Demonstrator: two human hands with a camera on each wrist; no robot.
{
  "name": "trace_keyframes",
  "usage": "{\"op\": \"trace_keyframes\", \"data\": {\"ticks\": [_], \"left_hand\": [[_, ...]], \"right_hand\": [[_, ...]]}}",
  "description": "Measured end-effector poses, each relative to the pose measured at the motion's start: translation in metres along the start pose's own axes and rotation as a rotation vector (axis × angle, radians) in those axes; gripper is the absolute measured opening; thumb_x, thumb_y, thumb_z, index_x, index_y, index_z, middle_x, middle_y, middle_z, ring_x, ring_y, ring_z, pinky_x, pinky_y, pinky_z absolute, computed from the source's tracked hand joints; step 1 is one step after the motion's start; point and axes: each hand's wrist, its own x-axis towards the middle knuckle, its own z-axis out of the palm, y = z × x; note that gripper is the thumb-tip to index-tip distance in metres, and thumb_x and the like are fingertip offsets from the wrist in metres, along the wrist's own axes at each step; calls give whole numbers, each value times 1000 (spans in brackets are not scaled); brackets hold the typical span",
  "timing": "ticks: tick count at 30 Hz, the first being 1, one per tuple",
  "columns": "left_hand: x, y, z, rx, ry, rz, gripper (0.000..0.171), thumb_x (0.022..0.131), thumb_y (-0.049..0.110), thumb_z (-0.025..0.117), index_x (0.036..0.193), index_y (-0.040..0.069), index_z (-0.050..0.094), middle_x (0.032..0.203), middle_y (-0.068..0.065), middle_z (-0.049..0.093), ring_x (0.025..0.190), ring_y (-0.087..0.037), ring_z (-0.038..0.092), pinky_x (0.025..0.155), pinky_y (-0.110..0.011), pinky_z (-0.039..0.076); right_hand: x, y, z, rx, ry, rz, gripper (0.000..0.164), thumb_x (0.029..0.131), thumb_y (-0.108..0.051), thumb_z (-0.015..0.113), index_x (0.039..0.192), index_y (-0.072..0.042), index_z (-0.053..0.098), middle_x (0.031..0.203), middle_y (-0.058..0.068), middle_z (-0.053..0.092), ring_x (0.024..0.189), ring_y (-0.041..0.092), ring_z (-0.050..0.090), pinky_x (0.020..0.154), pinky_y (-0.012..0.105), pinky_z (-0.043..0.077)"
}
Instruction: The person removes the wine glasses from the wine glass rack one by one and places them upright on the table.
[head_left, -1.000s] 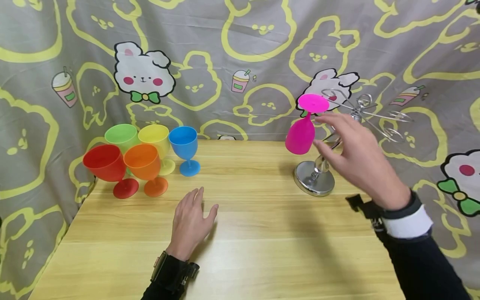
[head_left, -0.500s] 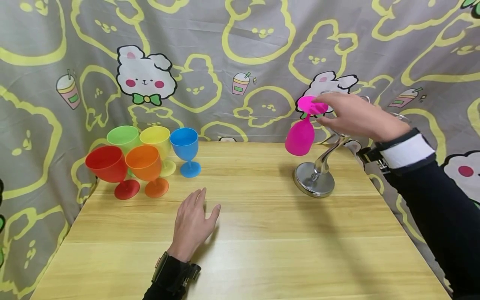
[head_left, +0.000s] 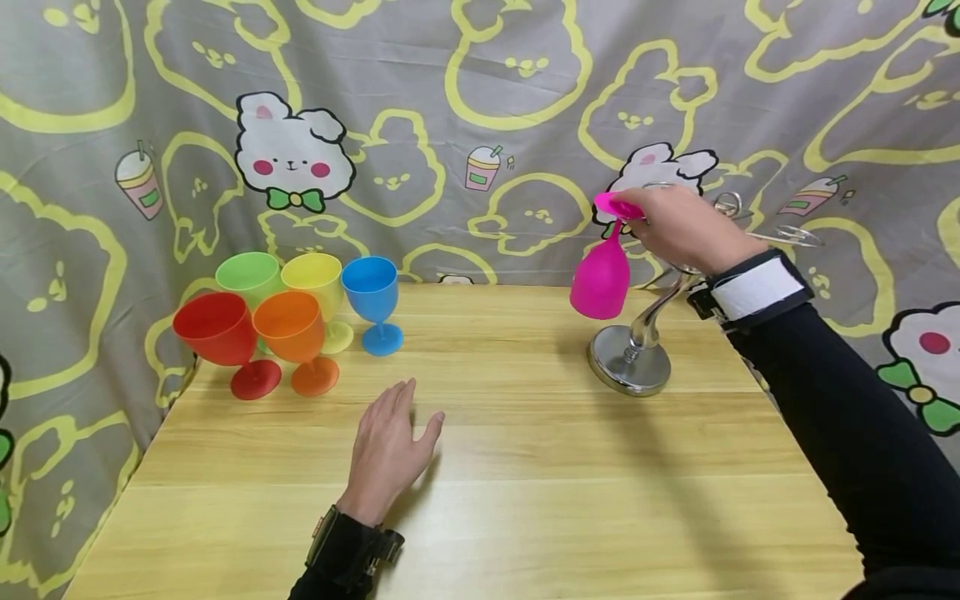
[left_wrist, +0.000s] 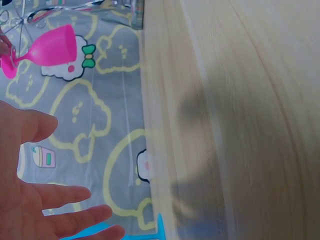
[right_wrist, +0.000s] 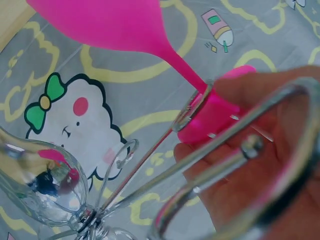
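A pink goblet (head_left: 600,282) hangs upside down from a silver wire rack (head_left: 630,367), its stem at a wire loop. My right hand (head_left: 686,229) pinches the goblet's foot, thumb on one side and fingers on the other. In the right wrist view, the stem passes through the loop beside the pink foot (right_wrist: 202,122), and another wire ring crosses in front of the hand. My left hand (head_left: 388,454) lies over the table with its fingers extended and holds nothing. The left wrist view shows that hand's spread fingers (left_wrist: 80,220) and the pink goblet (left_wrist: 55,47) farther off.
Upright goblets stand at the table's back left: red (head_left: 213,327), orange (head_left: 288,327), green (head_left: 247,271), yellow (head_left: 318,279) and blue (head_left: 371,287). The rack's wire arms (head_left: 787,237) spread out to the right. A patterned curtain (head_left: 420,67) hangs behind the wooden table (head_left: 525,483).
My right hand has gone from beside the pink goblet to its foot and now pinches it. The goblet's bowl hangs slightly lower and straighter. My left hand has stayed about where it was.
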Motion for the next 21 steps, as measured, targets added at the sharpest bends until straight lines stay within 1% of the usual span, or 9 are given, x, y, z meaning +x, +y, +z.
{"op": "trace_keyframes", "data": {"ticks": [3,4,8,11,12,15,17,19,21], "left_hand": [[0,-1,1,-13,5,4,76,104,44,67,161,-2,45,163,-28,49,153,-48,44,131,-65,30],[-1,-1,1,-16,6,5,75,104,43,67,161,-2,46,162,-28,49,153,-48,44,131,-65,31],[-1,-1,2,-24,9,10,75,104,43,68,160,-2,46,162,-28,50,152,-49,45,130,-65,31],[-1,-1,3,-29,8,15,75,104,43,68,160,-2,46,161,-28,51,152,-49,45,130,-66,32],[-2,-1,3,-30,7,17,75,104,43,68,160,-2,46,161,-28,51,152,-49,45,130,-66,32],[-2,-2,3,-30,6,18,75,104,43,68,160,-2,46,161,-29,51,152,-49,45,129,-66,32],[-2,-2,3,-27,4,15,75,104,43,68,160,-2,46,161,-29,50,152,-49,45,129,-66,32],[-2,-3,3,-27,2,13,75,104,44,67,160,-2,46,162,-29,50,152,-49,45,130,-66,32],[-2,-3,4,-27,-1,12,75,104,44,67,160,-2,46,162,-29,50,152,-50,45,130,-66,32]], "right_hand": [[4,2,0,9,-30,43,53,108,1,48,161,2,45,138,34,64,105,42,59,86,51,53],[5,3,-1,6,-46,57,54,109,1,45,163,2,42,141,35,62,106,42,57,86,50,51],[7,11,-4,15,-110,123,59,110,0,35,168,-1,31,156,38,49,119,46,52,91,53,47],[5,19,-5,10,-123,163,61,108,0,34,169,-1,29,157,38,46,116,47,52,89,54,46],[3,21,-6,6,-119,170,62,107,1,34,168,-1,30,154,38,49,113,47,52,88,53,46],[-3,24,-5,-3,-99,189,64,103,2,35,167,-1,33,143,37,56,86,41,53,72,47,48],[-8,23,-5,-6,-74,187,65,101,2,35,166,0,36,133,36,60,76,35,51,65,42,47],[-14,20,-4,-7,-45,185,65,101,1,35,165,-1,39,124,34,62,69,31,46,58,38,42],[-20,16,-3,-4,-12,178,63,101,1,35,163,0,42,113,32,63,68,30,46,57,37,39]]}}
